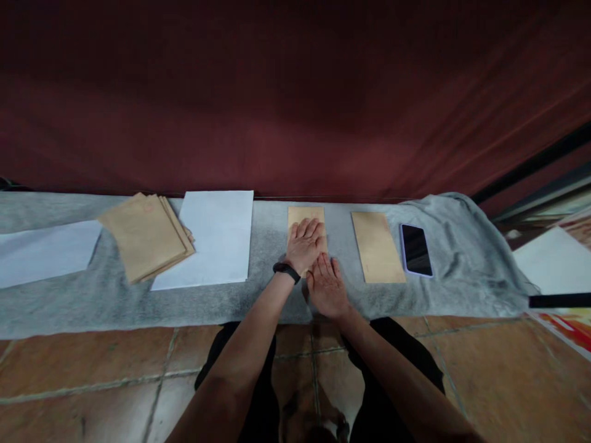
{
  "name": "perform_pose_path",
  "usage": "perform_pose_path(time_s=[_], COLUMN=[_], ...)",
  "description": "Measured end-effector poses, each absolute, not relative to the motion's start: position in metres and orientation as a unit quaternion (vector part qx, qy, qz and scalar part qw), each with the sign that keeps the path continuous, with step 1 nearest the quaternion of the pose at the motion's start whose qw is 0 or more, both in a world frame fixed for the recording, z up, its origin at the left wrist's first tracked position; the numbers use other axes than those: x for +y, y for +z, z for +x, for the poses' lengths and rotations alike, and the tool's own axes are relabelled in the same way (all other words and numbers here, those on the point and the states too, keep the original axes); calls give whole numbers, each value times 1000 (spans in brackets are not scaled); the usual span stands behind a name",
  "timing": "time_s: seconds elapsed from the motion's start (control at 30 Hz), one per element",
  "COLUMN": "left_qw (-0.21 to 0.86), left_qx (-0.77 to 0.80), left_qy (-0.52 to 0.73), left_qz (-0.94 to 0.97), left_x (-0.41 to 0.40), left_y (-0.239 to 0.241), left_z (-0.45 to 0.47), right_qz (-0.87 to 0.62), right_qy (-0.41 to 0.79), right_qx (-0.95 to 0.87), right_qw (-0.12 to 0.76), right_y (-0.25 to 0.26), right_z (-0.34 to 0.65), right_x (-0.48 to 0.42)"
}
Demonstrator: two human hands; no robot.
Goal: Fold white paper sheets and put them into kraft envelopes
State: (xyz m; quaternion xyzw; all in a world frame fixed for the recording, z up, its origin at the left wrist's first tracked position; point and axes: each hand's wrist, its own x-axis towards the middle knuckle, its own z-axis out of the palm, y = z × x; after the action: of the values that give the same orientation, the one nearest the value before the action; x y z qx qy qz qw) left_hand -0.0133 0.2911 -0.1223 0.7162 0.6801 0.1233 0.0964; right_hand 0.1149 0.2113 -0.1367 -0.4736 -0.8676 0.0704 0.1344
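A brown envelope is pressed flat under both hands on the grey cloth.

The left hand [305, 244] lies open, palm down, on the brown envelope [306, 216], whose far end shows beyond the fingers; the right hand [327, 284] lies open and flat just beside it, covering the near end, with nothing gripped by either. The envelope rests on the grey cloth [277, 295] spread over the tabletop, between a white sheet [217, 240] and a second envelope [377, 246]. Even pressure is best spread from the middle outward, with the edges kept square and the cloth beneath kept from bunching.
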Motion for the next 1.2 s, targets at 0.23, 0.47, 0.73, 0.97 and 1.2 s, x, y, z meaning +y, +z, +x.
perform_pose_path(time_s=[0.23,0.47,0.73,0.97,1.2], left_qw=[82,65,75,92,90], left_qx=[686,728,661,661,715], left_qy=[105,99,96,116,130], left_qz=[715,676,740,736,681], left_x=[282,269,272,297,314], left_y=[-125,-125,-117,-121,-124], left_z=[-22,-41,-38,-6,1], right_qz=[-496,-510,-513,-520,-514], right_qy=[63,49,56,69,75], right_qx=[-854,-844,-840,-844,-849], right_qw=[147,160,167,113,98], right_y=[-134,-137,-139,-133,-127], right_z=[112,113,112,111,113], right_x=[209,210,210,212,211])
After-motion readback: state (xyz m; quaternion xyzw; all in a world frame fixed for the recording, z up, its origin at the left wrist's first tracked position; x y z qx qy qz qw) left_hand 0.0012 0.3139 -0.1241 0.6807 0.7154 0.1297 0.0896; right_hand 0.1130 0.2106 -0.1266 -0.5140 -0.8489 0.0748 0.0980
